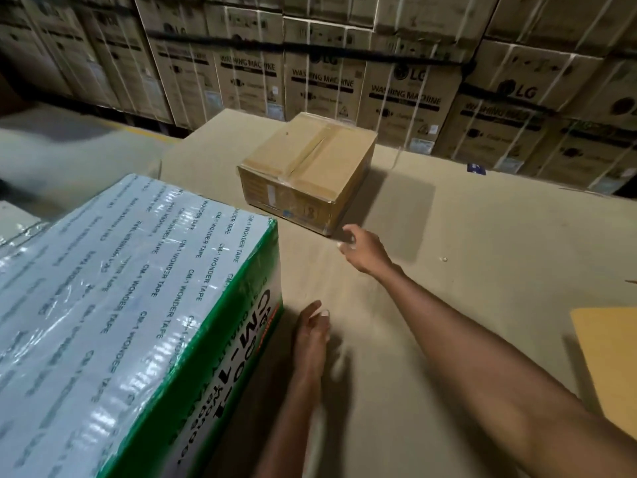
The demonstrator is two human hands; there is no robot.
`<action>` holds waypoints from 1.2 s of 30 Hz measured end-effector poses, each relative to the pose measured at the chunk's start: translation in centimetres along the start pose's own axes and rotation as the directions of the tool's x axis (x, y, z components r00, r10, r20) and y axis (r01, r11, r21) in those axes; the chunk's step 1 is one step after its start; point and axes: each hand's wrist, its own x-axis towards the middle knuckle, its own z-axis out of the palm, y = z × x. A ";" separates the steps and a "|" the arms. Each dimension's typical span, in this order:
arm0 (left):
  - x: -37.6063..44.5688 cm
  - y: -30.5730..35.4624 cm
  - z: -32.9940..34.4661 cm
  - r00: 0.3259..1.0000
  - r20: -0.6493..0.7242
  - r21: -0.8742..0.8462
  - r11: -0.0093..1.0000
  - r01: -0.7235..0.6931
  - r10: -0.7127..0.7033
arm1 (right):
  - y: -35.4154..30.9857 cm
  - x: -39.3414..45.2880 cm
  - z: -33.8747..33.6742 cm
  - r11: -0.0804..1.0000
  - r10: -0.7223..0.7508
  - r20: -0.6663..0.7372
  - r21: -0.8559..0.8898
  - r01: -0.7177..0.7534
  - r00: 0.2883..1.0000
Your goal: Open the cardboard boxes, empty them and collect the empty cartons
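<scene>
— Nearest to us, the green-edged carton [131, 322] wrapped in printed tape is filling the lower left, sitting on the cardboard-covered desk [482, 236]. What are our hands doing?

— Our left hand [312, 331] is lying just beside that carton's end face, fingers [319, 313] together and flat, gripping nothing. Our right hand [363, 250] is stretching out ahead, its fingers [346, 232] loosely apart and empty.

— And the sealed brown box [306, 170]?

— It is sitting further out on the desk, ahead and slightly left of the right hand, its near corner just beyond those fingertips, apparently not touching. Its taped seam is running away from us, tilted to the right. We are judging the right hand much the nearer, so it looks best placed to draw the box in.

— Beyond that?

— Stacked washing machine cartons [406, 94] are walling off the back.
</scene>
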 end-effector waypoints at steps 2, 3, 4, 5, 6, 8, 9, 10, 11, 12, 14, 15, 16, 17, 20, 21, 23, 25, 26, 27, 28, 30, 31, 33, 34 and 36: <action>1.5 -0.2 0.0 1.000 -0.018 0.001 1.000 -0.007 0.007 | -1.5 3.2 -0.1 1.000 -0.011 -0.007 -0.022 0.011 1.000; 2.2 -0.3 0.0 1.000 -0.018 -0.002 1.000 -0.010 0.010 | -2.3 4.6 -0.1 1.000 -0.007 0.001 -0.028 0.007 1.000; 2.7 -0.4 0.0 1.000 -0.014 0.001 1.000 -0.014 0.014 | -3.0 5.9 0.0 1.000 0.004 0.013 -0.022 -0.003 1.000; 3.0 -0.6 0.0 1.000 -0.003 0.016 1.000 -0.022 0.022 | -3.7 7.0 0.0 1.000 0.017 0.024 -0.010 -0.017 1.000; 3.2 -0.7 -0.1 1.000 0.004 0.039 0.999 -0.024 0.024 | -4.2 7.9 0.0 1.000 0.029 0.032 0.007 -0.029 0.999; 3.4 -1.3 -0.5 0.999 0.010 0.103 0.994 -0.033 0.032 | -4.8 9.4 0.3 0.999 0.045 0.039 0.019 -0.045 0.998; 3.4 -1.4 -0.7 0.999 0.014 0.125 0.991 -0.042 0.041 | -4.8 10.0 0.6 0.999 0.046 0.029 0.006 -0.046 0.999; 3.4 -1.5 -0.7 0.999 0.019 0.135 0.990 -0.044 0.042 | -4.7 10.7 1.1 0.999 0.041 0.015 -0.005 -0.041 0.999; 3.3 -1.7 -0.8 0.999 0.024 0.149 0.988 -0.043 0.040 | -4.5 11.2 1.6 0.999 0.035 0.000 -0.002 -0.035 0.999; 3.2 -1.6 -0.9 0.999 0.029 0.160 0.986 -0.047 0.043 | -4.2 11.8 2.1 0.999 0.029 -0.018 0.013 -0.029 0.999; 2.9 -1.5 -0.9 0.998 0.046 0.171 0.984 -0.057 0.049 | -3.6 12.6 3.1 0.999 0.030 -0.075 0.036 -0.028 0.997; 2.7 -1.6 -0.8 0.998 0.056 0.163 0.986 -0.046 0.037 | -3.4 12.7 3.5 0.999 0.033 -0.116 0.045 -0.028 0.993; 2.5 -1.5 -0.7 0.998 0.065 0.148 0.989 -0.029 0.020 | -3.0 12.9 3.8 0.998 0.028 -0.159 0.053 -0.020 0.987; 2.4 -1.5 -0.7 0.997 0.074 0.141 0.990 -0.014 0.003 | -2.7 12.9 4.0 0.999 0.019 -0.200 0.053 -0.009 0.980; 1.8 -2.0 -0.7 0.997 0.076 0.130 0.991 0.015 -0.025 | -1.4 12.3 4.1 0.999 -0.003 -0.268 0.038 0.014 0.964; 1.5 -2.1 -0.8 0.997 0.070 0.121 0.992 0.026 -0.034 | -1.0 11.7 3.9 0.999 -0.007 -0.273 0.040 0.019 0.962; 0.9 -2.5 -1.1 0.997 0.077 0.127 0.992 0.022 -0.032 | 0.0 9.9 3.3 0.999 -0.015 -0.282 0.034 0.025 0.959; -0.1 -2.5 -1.1 0.995 0.099 0.162 0.986 -0.031 0.015 | 1.0 7.1 2.2 1.000 -0.007 -0.297 0.011 0.011 0.955; -0.5 -2.3 -1.0 0.994 0.108 0.180 0.982 -0.052 0.033 | 1.7 5.5 1.5 1.000 0.002 -0.302 -0.007 -0.004 0.953; -1.0 -2.2 -0.9 0.992 0.115 0.195 0.979 -0.065 0.043 | 2.4 3.6 0.8 1.000 0.008 -0.302 -0.022 -0.015 0.953; -1.5 -2.1 -0.8 0.992 0.121 0.201 0.977 -0.072 0.048 | 3.2 1.7 0.1 0.999 0.013 -0.300 -0.025 -0.022 0.954; -3.1 -1.5 -0.3 0.987 0.150 0.209 0.974 -0.083 0.052 | 5.2 -2.4 -1.0 0.999 0.049 -0.302 0.014 -0.048 0.952; -4.0 -1.2 0.1 0.985 0.164 0.217 0.972 -0.095 0.060 | 6.3 -4.5 -1.4 0.997 0.069 -0.302 0.041 -0.060 0.951; -5.9 -1.2 0.5 0.979 0.179 0.228 0.965 -0.132 0.092 | 8.6 -8.8 -2.1 0.994 0.100 -0.307 0.064 -0.084 0.946; -6.9 -1.4 0.7 0.974 0.195 0.237 0.959 -0.158 0.112 | 9.7 -11.0 -2.5 0.992 0.120 -0.312 0.072 -0.102 0.943; -9.0 -1.9 0.8 0.966 0.212 0.262 0.943 -0.205 0.151 | 11.5 -15.7 -3.5 0.988 0.147 -0.328 0.085 -0.126 0.933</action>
